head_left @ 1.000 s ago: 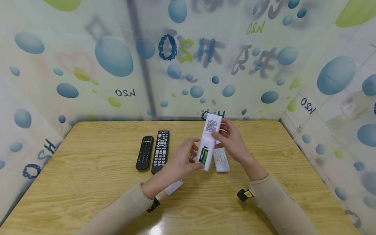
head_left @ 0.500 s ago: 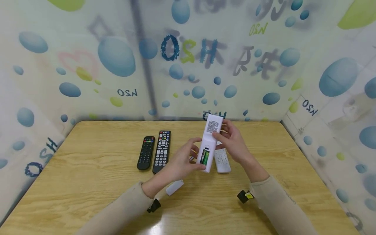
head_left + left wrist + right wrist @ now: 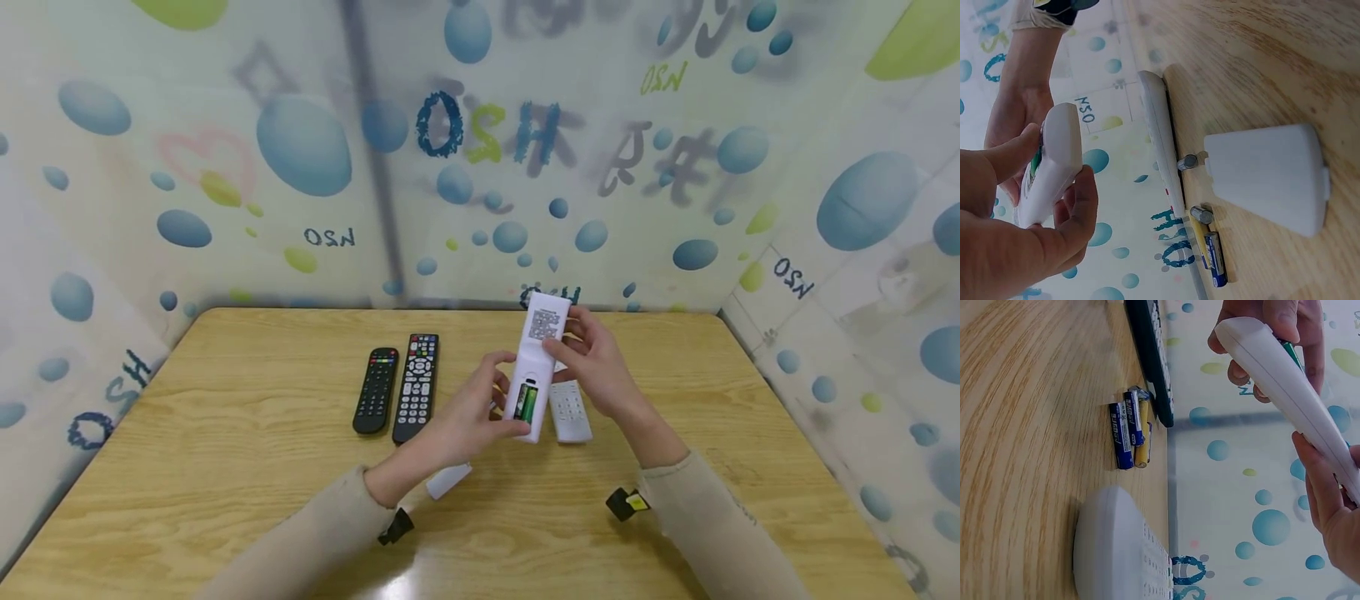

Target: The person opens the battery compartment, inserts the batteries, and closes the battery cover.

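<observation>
A white remote control point(image 3: 546, 323) is held up tilted above the table, its back and uncovered battery compartment facing the head camera. Green batteries point(image 3: 527, 403) lie in that compartment. My left hand point(image 3: 474, 417) grips the lower end, fingers at the side and behind, thumb by the batteries; whether the thumb presses them I cannot tell. At the upper part, my right hand point(image 3: 597, 367) holds the remote with its thumb across the back and fingers behind. A white battery cover point(image 3: 1266, 178) lies on the table below my left hand. Several loose batteries point(image 3: 1121, 436) lie beneath the held remote.
A second white remote point(image 3: 571, 414) lies buttons up behind the held one, partly hidden. Two black remotes, a smaller one point(image 3: 375, 392) and a longer one point(image 3: 416, 385), lie left of the hands. The wooden table point(image 3: 247, 433) meets a patterned wall point(image 3: 360, 275) at its back.
The head view has shifted slightly, so everything appears a little farther right. Both hands keep their hold on the white remote, and no other movement is visible.
</observation>
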The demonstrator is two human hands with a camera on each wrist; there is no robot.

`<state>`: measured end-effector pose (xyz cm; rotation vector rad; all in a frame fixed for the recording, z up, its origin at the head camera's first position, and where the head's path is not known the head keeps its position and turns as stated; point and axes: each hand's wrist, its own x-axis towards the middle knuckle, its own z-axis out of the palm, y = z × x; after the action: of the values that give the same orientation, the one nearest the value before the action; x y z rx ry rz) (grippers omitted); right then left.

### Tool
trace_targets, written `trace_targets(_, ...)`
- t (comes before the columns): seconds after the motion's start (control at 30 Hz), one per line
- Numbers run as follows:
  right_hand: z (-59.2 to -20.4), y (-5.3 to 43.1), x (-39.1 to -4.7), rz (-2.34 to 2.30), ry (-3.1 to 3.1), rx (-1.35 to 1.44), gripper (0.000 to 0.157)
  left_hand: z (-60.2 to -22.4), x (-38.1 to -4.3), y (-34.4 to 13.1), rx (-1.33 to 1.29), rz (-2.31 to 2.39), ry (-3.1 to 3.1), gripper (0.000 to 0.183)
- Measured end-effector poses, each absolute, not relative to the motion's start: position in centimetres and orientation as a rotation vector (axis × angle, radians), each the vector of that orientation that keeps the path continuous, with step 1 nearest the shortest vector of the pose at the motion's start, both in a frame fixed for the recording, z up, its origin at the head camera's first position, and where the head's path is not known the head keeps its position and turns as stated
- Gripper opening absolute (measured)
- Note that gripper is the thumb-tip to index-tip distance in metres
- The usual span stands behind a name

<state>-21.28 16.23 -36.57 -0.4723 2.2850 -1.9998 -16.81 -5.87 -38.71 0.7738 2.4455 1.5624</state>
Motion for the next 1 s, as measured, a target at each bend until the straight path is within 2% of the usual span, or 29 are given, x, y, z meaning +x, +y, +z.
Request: trace_targets(1.0, -36.25, 15.99, -20.84, -2.001, 2.303, -0.516, 0.049, -39.21, -16.81, -5.8, 0.766, 1.603, 2.458, 0.079)
